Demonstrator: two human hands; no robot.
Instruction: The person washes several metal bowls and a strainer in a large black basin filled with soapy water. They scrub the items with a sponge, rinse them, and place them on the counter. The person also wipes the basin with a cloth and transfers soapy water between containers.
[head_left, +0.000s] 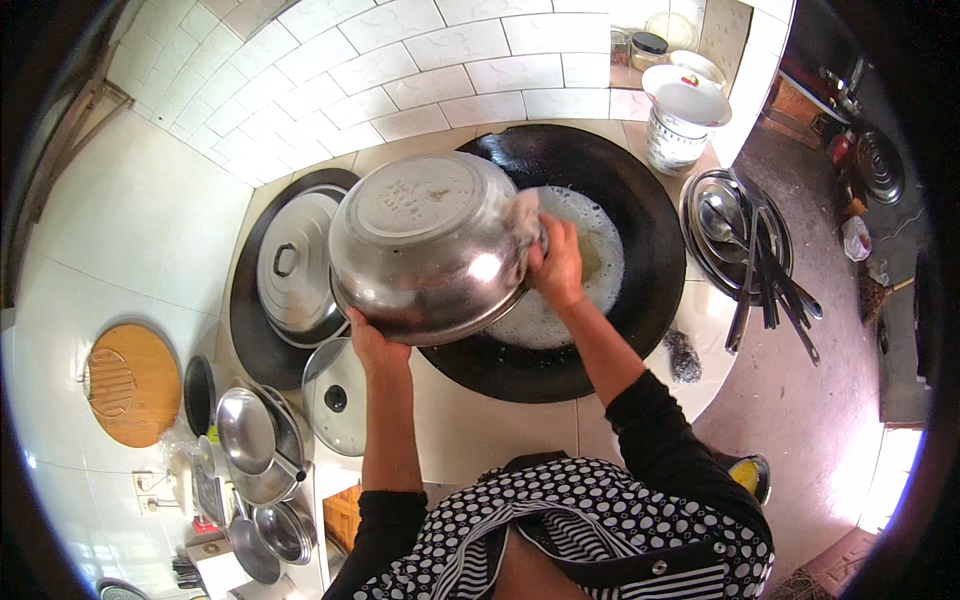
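A large stainless-steel basin (420, 247) is tilted bottom-up over the left side of a big black wok (652, 247). My left hand (377, 341) grips the basin's near rim. At its right side, my right hand (556, 259) presses a wet, pale cloth (523, 225) against the metal. Foamy, soapy water (592, 255) with a yellowish patch pools in the bottom of the wok. Part of that pool is hidden behind the basin and my right arm.
Left of the wok, a lidded pot (296, 262) sits in a second dark wok (251, 315); a glass lid (335, 424) lies nearby. Metal plates (694, 225) with several utensils (772, 277) are at the right edge, below a white bowl (686, 97). A black scouring pad (684, 356) rests on the tiled counter.
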